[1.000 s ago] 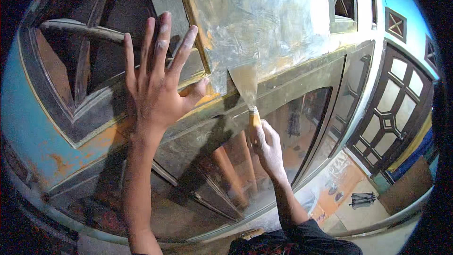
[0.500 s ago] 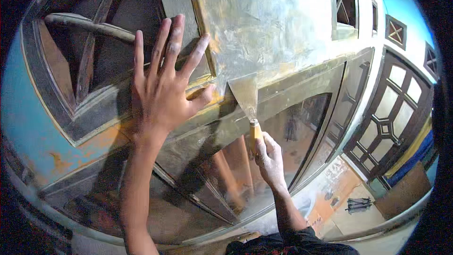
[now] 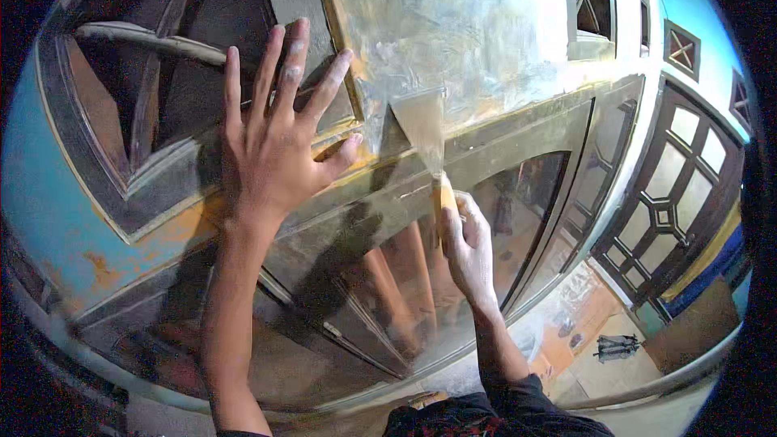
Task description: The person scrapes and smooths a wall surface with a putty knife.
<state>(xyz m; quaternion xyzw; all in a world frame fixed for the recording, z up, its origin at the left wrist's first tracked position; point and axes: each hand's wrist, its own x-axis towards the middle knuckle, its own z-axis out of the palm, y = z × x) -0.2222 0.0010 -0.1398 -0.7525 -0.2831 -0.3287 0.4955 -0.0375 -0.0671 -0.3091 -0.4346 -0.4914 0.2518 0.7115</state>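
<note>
My right hand point(image 3: 471, 247) grips the yellow handle of a putty knife point(image 3: 421, 125). Its wide, flared blade points up and lies against the patchy grey and white wall point(image 3: 453, 24), just above the wooden frame of the lower window point(image 3: 518, 150). With fingers spread, my left hand point(image 3: 275, 142) rests at the lower right corner of the vent frame point(image 3: 166, 186), its thumb toward the putty knife. White dust or filler marks the fingertips of my left hand and coats much of my right hand.
Behind the vent frame are crossed bars point(image 3: 154, 73). To the right stand a dark panelled door point(image 3: 660, 194) and small vents point(image 3: 681, 50). A brown board point(image 3: 694, 328) leans below the door. Orange patches show on the blue wall point(image 3: 97, 267) at left; a dark item point(image 3: 617, 348) lies on the floor.
The putty knife has moved up the wall, its blade now higher above the window frame. My right hand rose with it. My left hand shifted slightly, still spread.
</note>
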